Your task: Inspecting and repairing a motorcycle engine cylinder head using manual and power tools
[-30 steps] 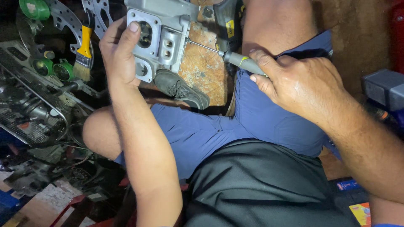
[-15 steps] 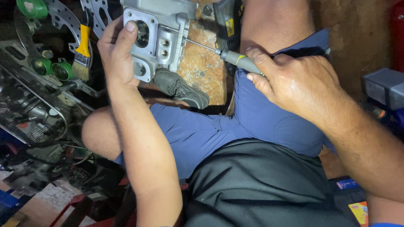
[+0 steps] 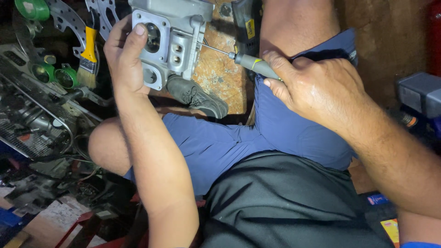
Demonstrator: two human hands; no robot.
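The grey metal engine part (image 3: 170, 39) is held up above the knees, the left hand's (image 3: 126, 57) fingers clamped on its side; the right hand (image 3: 317, 89) grips a screwdriver (image 3: 250, 63), tip touching the part.

Pretty cramped here: brake discs (image 3: 69, 23), a paintbrush (image 3: 88, 57) and engine clutter (image 3: 32, 110) crowd the left, a shoe (image 3: 197, 97) sits below the cylinder head (image 3: 170, 36). Only open gap is over the rusty plate (image 3: 220, 69).

yellow-handled paintbrush (image 3: 87, 57), green caps (image 3: 55, 74), brake disc (image 3: 69, 20), dark shoe (image 3: 197, 97)
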